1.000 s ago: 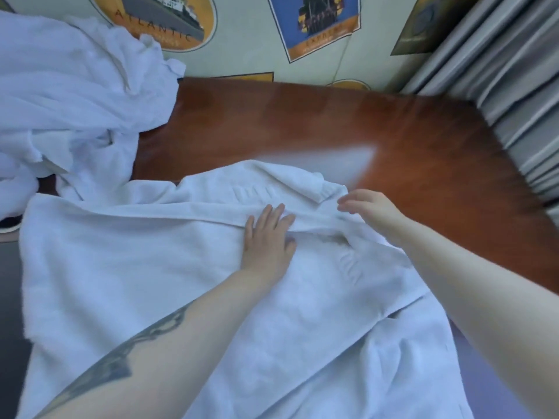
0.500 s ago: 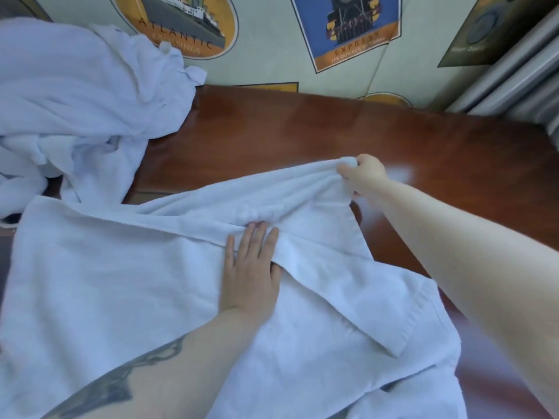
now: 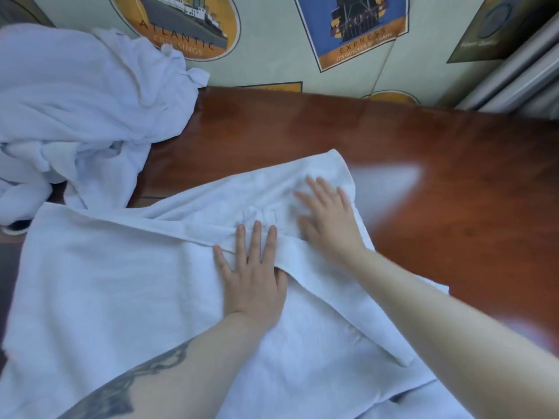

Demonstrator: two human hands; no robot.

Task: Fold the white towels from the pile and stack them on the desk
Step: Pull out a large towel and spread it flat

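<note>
Towel (image 3: pixel 127 297) spread on surface (image 3: pixel 453 189), near edge hanging off toward me. My left hand (image 3: pixel 252 279) flat on folded hem, fingers straight, slightly apart. My right hand (image 3: pixel 326 216) flat beyond it, fingers spread, smoothing far corner. First fold barely begun. Pile (image 3: pixel 75 110) left of towel unfolded; no stack in view.

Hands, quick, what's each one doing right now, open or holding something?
Left hand: open, fingers flat, pressing on the white towel.
Right hand: open, fingers spread flat on the towel's folded corner, gripping nothing.
</note>
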